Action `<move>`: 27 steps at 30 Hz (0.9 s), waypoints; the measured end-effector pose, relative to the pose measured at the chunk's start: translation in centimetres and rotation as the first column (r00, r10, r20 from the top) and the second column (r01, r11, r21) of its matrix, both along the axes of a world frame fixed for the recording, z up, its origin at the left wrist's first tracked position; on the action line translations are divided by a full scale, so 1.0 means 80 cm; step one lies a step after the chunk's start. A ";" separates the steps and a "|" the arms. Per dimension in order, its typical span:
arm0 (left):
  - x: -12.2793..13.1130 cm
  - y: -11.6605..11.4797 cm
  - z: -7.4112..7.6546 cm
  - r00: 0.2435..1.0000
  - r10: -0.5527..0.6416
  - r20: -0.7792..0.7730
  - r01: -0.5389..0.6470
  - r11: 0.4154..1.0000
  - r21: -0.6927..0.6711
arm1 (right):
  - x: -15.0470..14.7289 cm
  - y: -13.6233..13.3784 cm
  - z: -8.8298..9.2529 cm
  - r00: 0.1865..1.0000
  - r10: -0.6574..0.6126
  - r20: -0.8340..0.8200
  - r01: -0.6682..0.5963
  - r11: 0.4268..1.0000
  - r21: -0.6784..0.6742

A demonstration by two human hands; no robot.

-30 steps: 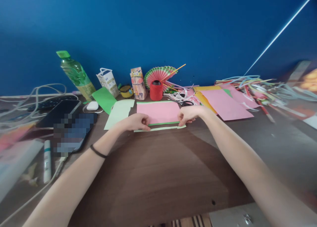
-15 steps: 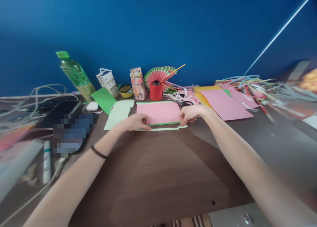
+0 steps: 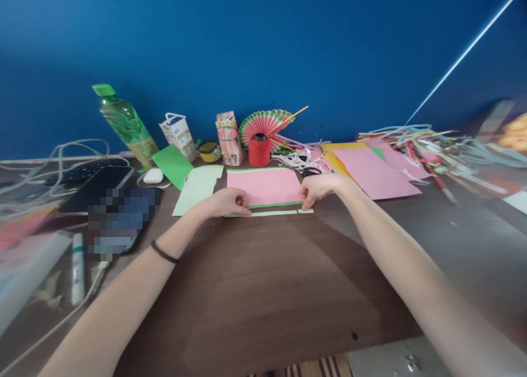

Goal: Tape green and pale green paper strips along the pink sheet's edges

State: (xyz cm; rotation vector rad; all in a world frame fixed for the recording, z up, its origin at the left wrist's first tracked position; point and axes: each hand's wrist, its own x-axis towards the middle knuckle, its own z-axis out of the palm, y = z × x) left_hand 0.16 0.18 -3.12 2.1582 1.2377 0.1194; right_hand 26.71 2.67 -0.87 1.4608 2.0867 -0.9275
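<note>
A pink sheet (image 3: 265,186) lies on a green sheet (image 3: 275,204) in the middle of the brown table (image 3: 263,289). A pale green paper strip (image 3: 274,213) runs along their near edge. My left hand (image 3: 224,202) rests with curled fingers on the left end of the strip and the sheets' near left corner. My right hand (image 3: 316,189) pinches the near right corner of the sheets, fingertips down on the paper next to the strip's right end.
Behind the sheets stand a red thread spool (image 3: 259,150), a paper fan (image 3: 265,122), small cartons (image 3: 229,138), a green bottle (image 3: 125,123). Scissors (image 3: 311,171), pink and yellow sheets (image 3: 370,174) and paper strips (image 3: 428,141) lie right. A phone (image 3: 119,218), cables and glue stick (image 3: 77,267) lie left.
The pale green strip has shifted a little farther from me, flatter against the green sheet's edge. My right hand moved slightly right. My left hand has barely moved.
</note>
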 end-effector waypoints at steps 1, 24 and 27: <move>0.000 0.000 0.000 1.000 0.001 0.000 -0.001 1.000 0.002 | 0.000 0.000 -0.001 1.000 0.000 0.004 0.000 1.000 0.005; 0.000 -0.001 0.002 1.000 0.011 0.008 -0.011 1.000 -0.016 | -0.004 -0.001 0.001 1.000 0.016 -0.006 -0.016 0.999 0.032; 0.000 -0.001 0.003 1.000 0.012 0.015 -0.012 1.000 -0.015 | -0.006 -0.002 0.001 1.000 0.015 -0.009 -0.015 1.000 0.022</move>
